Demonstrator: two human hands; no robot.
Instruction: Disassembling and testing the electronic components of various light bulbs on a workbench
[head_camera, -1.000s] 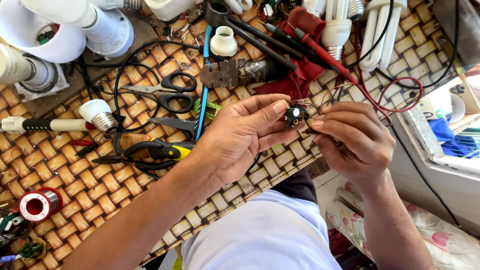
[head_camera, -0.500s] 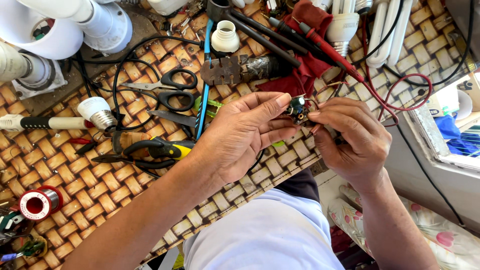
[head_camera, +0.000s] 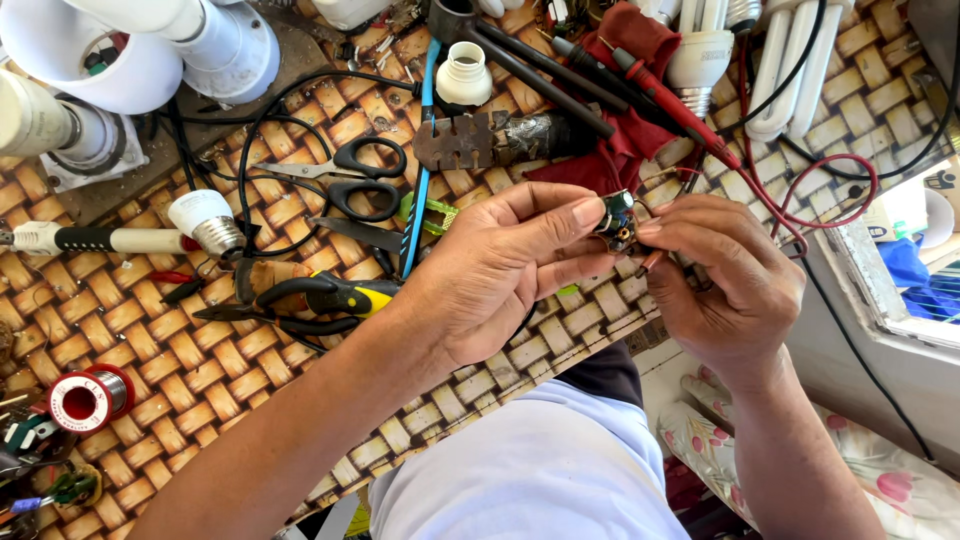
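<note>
Head view, one moment over a woven brown-and-tan mat (head_camera: 150, 400) serving as worktop, all places given from the small circuit board (head_camera: 615, 222) held above the mat's near edge: left hand (head_camera: 500, 270) just left of the board, thumb and forefinger pinching its left side, remaining fingers curled beneath; right hand (head_camera: 725, 270) just right of the board, fingertips closed on its right edge, thin leads showing between the fingers; board itself small, dark, with a green cylindrical component on top, details too small to tell; red cloth (head_camera: 620, 150) just beyond the board, with red multimeter probe (head_camera: 665, 95) lying across it and a red lead looping off to the right; flat brown perforated tool head (head_camera: 455, 140) beyond and to the left; black-handled scissors (head_camera: 345, 180) farther left; yellow-and-black pliers (head_camera: 320, 298) left of the board, near the left wrist; white bulb base with screw cap (head_camera: 205, 220) well to the left; solder reel with red flanges (head_camera: 88, 398) far left and nearer the person; white compact fluorescent lamps (head_camera: 790, 60) beyond and to the right; white shirt (head_camera: 530, 470) directly below the board
</note>
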